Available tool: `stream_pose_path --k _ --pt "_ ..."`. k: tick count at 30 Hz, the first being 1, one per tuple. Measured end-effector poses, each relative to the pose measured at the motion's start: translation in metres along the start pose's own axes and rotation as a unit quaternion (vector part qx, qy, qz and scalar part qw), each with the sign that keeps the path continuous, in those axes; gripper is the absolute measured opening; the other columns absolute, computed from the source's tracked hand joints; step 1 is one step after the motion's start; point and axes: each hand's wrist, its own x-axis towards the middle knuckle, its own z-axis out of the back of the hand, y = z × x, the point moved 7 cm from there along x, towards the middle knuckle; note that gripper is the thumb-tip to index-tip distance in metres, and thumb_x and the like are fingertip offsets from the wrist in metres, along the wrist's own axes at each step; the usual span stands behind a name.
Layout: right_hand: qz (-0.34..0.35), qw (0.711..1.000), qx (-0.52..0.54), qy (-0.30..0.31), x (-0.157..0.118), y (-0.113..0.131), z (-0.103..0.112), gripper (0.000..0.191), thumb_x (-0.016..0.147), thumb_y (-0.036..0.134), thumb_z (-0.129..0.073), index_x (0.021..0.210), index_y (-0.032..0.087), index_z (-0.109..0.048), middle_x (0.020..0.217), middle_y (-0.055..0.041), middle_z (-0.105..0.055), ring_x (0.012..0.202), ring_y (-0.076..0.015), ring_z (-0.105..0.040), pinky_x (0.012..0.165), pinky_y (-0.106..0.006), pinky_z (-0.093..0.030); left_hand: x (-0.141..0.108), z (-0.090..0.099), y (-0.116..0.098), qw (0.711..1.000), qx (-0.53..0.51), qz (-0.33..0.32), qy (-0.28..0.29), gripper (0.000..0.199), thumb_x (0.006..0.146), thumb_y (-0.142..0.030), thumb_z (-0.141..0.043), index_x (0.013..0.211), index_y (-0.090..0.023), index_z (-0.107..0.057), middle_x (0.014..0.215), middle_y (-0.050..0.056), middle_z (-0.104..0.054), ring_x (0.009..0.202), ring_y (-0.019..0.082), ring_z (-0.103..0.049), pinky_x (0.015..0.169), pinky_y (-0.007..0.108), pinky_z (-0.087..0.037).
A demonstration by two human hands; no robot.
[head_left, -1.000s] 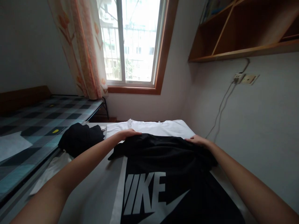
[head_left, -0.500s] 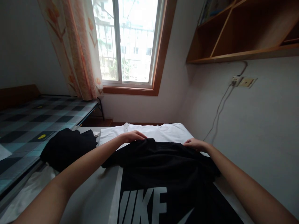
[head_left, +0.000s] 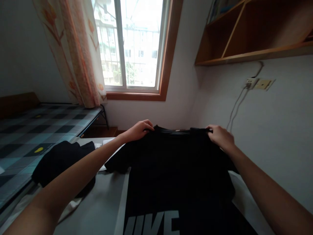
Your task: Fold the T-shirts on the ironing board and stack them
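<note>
A black T-shirt with grey block letters on its front is stretched between my hands, its upper part lifted and its lower part lying towards me. My left hand pinches the shirt at the shoulder left of the collar. On the other side, my right hand grips the opposite shoulder. The collar runs nearly level between them. Both sleeves hang down at the sides. Behind the raised shirt, most of a white garment is hidden.
A crumpled dark garment lies left of my left forearm on the pale table, with white cloth by it. Farther left is a bed with a checked mattress. A wall shelf and a plugged-in cable are at right.
Both hands have risen, lifting the shirt's collar and shoulders off the surface. My right hand has moved outward. The shirt's top is now pulled straighter and covers most of the white garment.
</note>
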Motion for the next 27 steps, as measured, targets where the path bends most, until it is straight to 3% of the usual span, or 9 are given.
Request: stream_pose_path --k 3,6,8,11,14,16,19,24,27 --pt "-0.026 0.988 -0.040 -0.145 0.013 0.029 0.036 0.031 0.087 0.028 -0.048 0.110 0.023 -0.069 0.107 -0.0126 -0.065 0.088 -0.0247 -0.062 0.082 -0.040 -0.042 0.017 0.026 0.008 0.992 0.085 0.004 -0.094 0.038 0.077 -0.006 -0.051 0.104 -0.022 -0.073 0.111 0.004 -0.060 0.100 0.017 -0.061 0.097 0.031 -0.047" --pt "-0.031 0.981 -0.049 -0.185 0.027 0.055 0.029 0.033 0.092 0.024 -0.041 0.112 0.022 -0.067 0.110 -0.0131 -0.061 0.085 -0.0222 -0.062 0.084 -0.040 -0.041 0.027 0.024 0.035 0.983 0.142 0.026 -0.117 0.043 0.077 -0.004 -0.048 0.109 -0.021 -0.071 0.115 0.005 -0.059 0.108 0.018 -0.058 0.102 0.032 -0.044" --pt "-0.038 0.984 -0.054 -0.164 0.035 0.065 0.002 0.038 0.094 0.019 -0.033 0.114 0.021 -0.066 0.113 -0.0141 -0.059 0.085 -0.0214 -0.063 0.083 -0.039 -0.042 0.026 0.007 0.060 0.982 0.165 0.047 -0.081 0.047 0.075 0.000 -0.046 0.112 -0.018 -0.069 0.118 0.007 -0.059 0.110 0.019 -0.057 0.103 0.032 -0.044" --pt "-0.060 0.995 -0.068 -0.042 0.038 0.070 -0.061 0.045 0.095 0.014 -0.026 0.123 0.021 -0.059 0.119 -0.0164 -0.055 0.092 -0.0232 -0.064 0.084 -0.039 -0.043 0.013 -0.027 0.098 0.979 0.177 0.101 0.006 0.051 0.073 -0.001 -0.052 0.119 -0.018 -0.065 0.123 0.010 -0.058 0.111 0.021 -0.058 0.101 0.031 -0.044" --pt "-0.070 0.986 -0.101 0.109 0.025 0.071 -0.125 0.043 0.094 0.027 -0.040 0.136 0.023 -0.048 0.135 -0.0183 -0.045 0.112 -0.0313 -0.057 0.092 -0.045 -0.040 -0.009 -0.050 0.132 0.967 0.150 0.192 0.078 0.054 0.072 -0.015 -0.067 0.125 -0.018 -0.060 0.122 0.012 -0.061 0.110 0.024 -0.060 0.096 0.033 -0.047" --pt "-0.043 0.979 -0.119 0.159 0.014 0.075 -0.153 0.046 0.094 0.036 -0.042 0.139 0.025 -0.045 0.141 -0.0178 -0.039 0.123 -0.0351 -0.048 0.099 -0.049 -0.035 -0.024 -0.052 0.148 0.955 0.114 0.258 0.085 0.050 0.073 -0.028 -0.071 0.121 -0.018 -0.060 0.115 0.010 -0.066 0.104 0.023 -0.062 0.091 0.031 -0.049" --pt "-0.011 0.980 -0.128 0.152 0.005 0.076 -0.171 0.046 0.097 0.037 -0.032 0.139 0.026 -0.046 0.143 -0.0161 -0.039 0.131 -0.0349 -0.039 0.106 -0.051 -0.026 -0.045 -0.042 0.164 0.941 0.058 0.326 0.070 0.041 0.074 -0.044 -0.069 0.105 -0.017 -0.066 0.101 0.008 -0.069 0.091 0.020 -0.064 0.077 0.026 -0.050" --pt "-0.025 0.989 -0.090 0.113 -0.001 0.069 -0.179 0.050 0.098 0.035 -0.023 0.144 0.026 -0.042 0.146 -0.0131 -0.040 0.135 -0.0310 -0.034 0.108 -0.045 -0.025 -0.072 -0.031 0.174 0.924 -0.055 0.352 0.139 0.042 0.060 -0.054 -0.075 0.073 -0.015 -0.066 0.064 0.000 -0.061 0.061 0.014 -0.055 0.054 0.023 -0.041" --pt "-0.033 0.992 -0.078 0.098 -0.003 0.068 -0.180 0.051 0.098 0.036 -0.024 0.144 0.025 -0.042 0.147 -0.0131 -0.040 0.136 -0.0299 -0.034 0.108 -0.043 -0.026 -0.076 -0.010 0.178 0.932 -0.073 0.349 0.064 0.043 0.062 -0.056 -0.072 0.070 -0.015 -0.063 0.060 -0.001 -0.056 0.056 0.012 -0.050 0.051 0.023 -0.037"
